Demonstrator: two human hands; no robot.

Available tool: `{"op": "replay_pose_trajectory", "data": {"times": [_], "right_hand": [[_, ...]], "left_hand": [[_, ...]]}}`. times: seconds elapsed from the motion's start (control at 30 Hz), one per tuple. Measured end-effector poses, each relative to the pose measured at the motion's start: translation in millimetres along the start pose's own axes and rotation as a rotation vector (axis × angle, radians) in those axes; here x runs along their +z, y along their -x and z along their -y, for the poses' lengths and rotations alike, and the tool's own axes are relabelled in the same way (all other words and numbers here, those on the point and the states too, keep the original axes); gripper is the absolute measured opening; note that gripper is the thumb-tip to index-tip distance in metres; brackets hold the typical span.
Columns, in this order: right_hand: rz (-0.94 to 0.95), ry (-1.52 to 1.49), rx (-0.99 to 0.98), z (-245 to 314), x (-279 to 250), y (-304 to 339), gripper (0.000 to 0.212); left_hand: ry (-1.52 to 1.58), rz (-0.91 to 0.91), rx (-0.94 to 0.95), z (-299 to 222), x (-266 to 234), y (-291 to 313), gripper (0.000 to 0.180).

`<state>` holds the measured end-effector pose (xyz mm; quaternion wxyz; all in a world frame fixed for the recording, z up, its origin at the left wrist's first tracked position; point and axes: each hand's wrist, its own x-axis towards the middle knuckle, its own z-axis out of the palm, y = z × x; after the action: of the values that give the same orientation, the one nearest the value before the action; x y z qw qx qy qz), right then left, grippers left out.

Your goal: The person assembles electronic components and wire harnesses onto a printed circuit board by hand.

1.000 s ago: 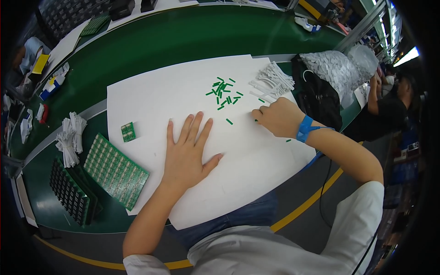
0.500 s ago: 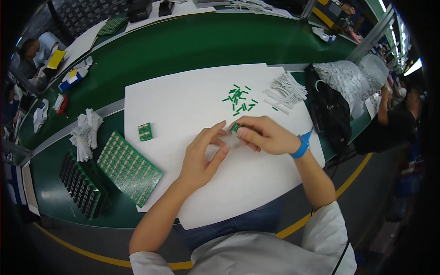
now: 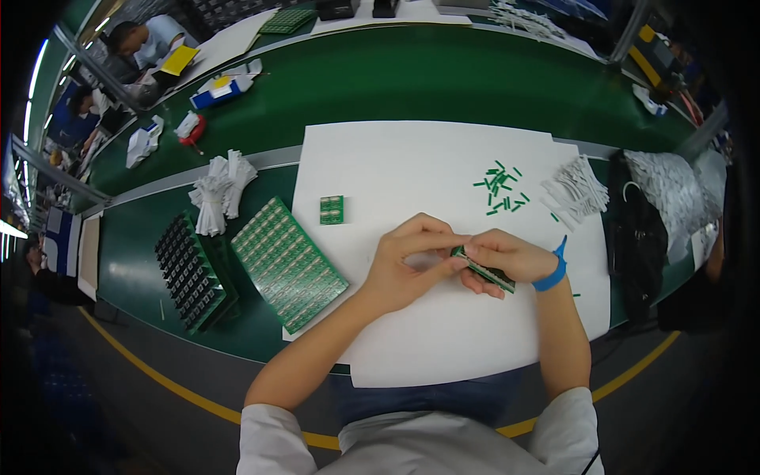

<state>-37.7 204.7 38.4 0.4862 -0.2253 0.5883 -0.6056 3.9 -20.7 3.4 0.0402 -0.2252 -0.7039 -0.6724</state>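
My left hand (image 3: pixel 400 265) and my right hand (image 3: pixel 507 257) meet over the white sheet (image 3: pixel 443 348). Between them is a narrow green circuit board piece (image 3: pixel 495 277), tilted, its edge facing up. Thumb and fingers of the left hand pinch its far left end. The right hand, with a blue band at the wrist, is closed around its longer part, hiding some of it. Beyond the right hand lie several loose thin green strips (image 3: pixel 499 186). A small green board block (image 3: pixel 332 210) rests on the sheet to the left of the left hand.
At left lie a large green board panel (image 3: pixel 289 265), a stack of boards with black parts (image 3: pixel 190 273) and white tied bundles (image 3: pixel 212 202). White strips (image 3: pixel 578 190), a black bag (image 3: pixel 636 237) and a clear plastic bag (image 3: pixel 673 182) are at right. People sit at the far left.
My left hand has gone from open fingers to pinching the board piece, which now shows longer. The whole view has turned left, so the table appears shifted right.
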Motion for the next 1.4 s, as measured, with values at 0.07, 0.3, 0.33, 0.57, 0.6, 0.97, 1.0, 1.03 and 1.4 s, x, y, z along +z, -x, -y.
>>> {"op": "replay_pose_trajectory", "data": {"times": [0.07,0.3,0.33,0.57,0.6,0.97,1.0,1.03,1.4], "right_hand": [[0.022,-0.014,0.01,-1,3,-3,0.048],[-0.133,0.211,0.105,7,8,6,0.041],[-0.185,0.371,0.127,9,9,10,0.038],[-0.615,0.683,-0.211,2,13,56,0.029],[-0.691,0.69,-0.202,0,15,71,0.029],[-1.15,0.798,0.119,-71,4,226,0.054],[-1.163,0.791,0.122,-73,0,226,0.054],[-1.13,0.821,0.109,-73,-6,223,0.055],[-0.94,1.008,0.093,-61,-1,195,0.029]], "left_hand": [[-0.055,-0.051,0.028,1,3,3,0.026],[0.072,-0.164,-0.124,-7,7,-1,0.009],[0.078,-0.153,-0.121,-2,6,-2,0.009],[-0.283,-0.103,-0.002,1,24,-35,0.009],[-0.387,-0.083,0.036,4,28,-47,0.008],[-0.943,0.053,0.183,26,42,-68,0.097],[-0.971,0.012,0.149,30,44,-70,0.09],[-0.968,0.021,0.159,34,45,-74,0.09],[-1.048,0.033,0.162,41,42,-64,0.072]]}}
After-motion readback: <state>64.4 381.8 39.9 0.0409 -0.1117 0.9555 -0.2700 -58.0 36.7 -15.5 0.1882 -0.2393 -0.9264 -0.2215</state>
